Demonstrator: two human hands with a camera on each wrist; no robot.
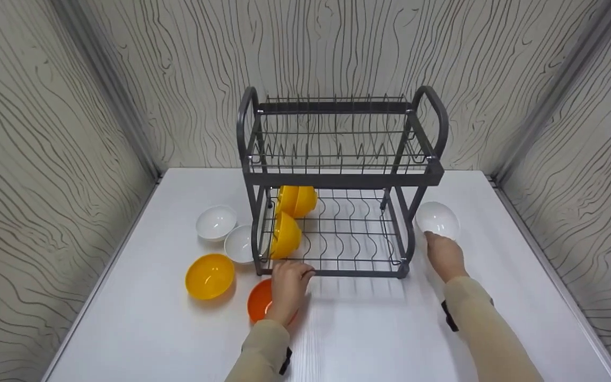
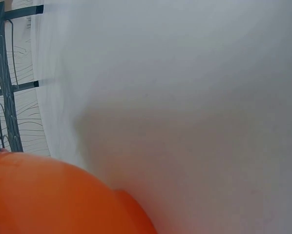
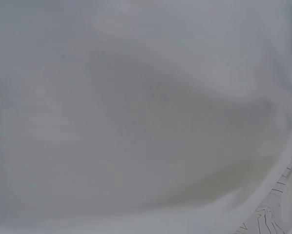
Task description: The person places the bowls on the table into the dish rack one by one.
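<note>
My left hand [image 1: 287, 284] is at the front rail of a dark two-tier dish rack [image 1: 342, 180], its curled fingers holding the rail. Below that hand an orange bowl [image 1: 259, 301] stands partly covered; in the left wrist view the orange bowl [image 2: 53, 195] fills the lower left corner. To the right of the rack, my right hand [image 1: 445, 257] grips the near rim of a white bowl [image 1: 437, 218]. Its fingertips are partly hidden. The right wrist view shows only blurred pale surfaces. Yellow bowls [image 1: 285, 236] stand on edge at the left of the lower tier.
Left of the rack are a white bowl [image 1: 216, 223], another white bowl [image 1: 238, 244] partly behind the rack's leg, and a yellow bowl [image 1: 210, 276]. All stand on a white table [image 1: 358, 339]. Wood-patterned panels [image 1: 337, 48] enclose the back and sides.
</note>
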